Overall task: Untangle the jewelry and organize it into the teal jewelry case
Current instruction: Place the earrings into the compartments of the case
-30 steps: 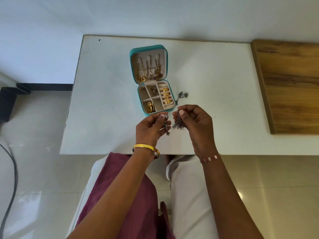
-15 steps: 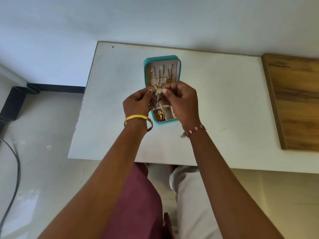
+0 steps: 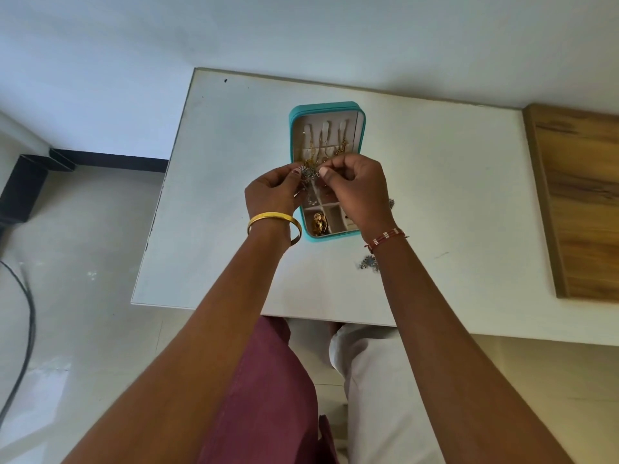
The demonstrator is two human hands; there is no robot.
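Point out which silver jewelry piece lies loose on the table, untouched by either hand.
The silver pendant with the pale blue stone, beside the right forearm, near the table's front. The other silver piece is pinched between both hands.

white table [image 3: 234, 195], pale wall [image 3: 301, 35], glossy floor [image 3: 83, 279]

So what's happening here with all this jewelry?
A person is working a small tangle of silver jewelry, pinching it between the left hand and right hand just above an open teal jewelry case on a white table. Gold pieces already sit in the case's lid and compartments. Another silver piece lies loose on the table beside the right wrist, not yet put away.
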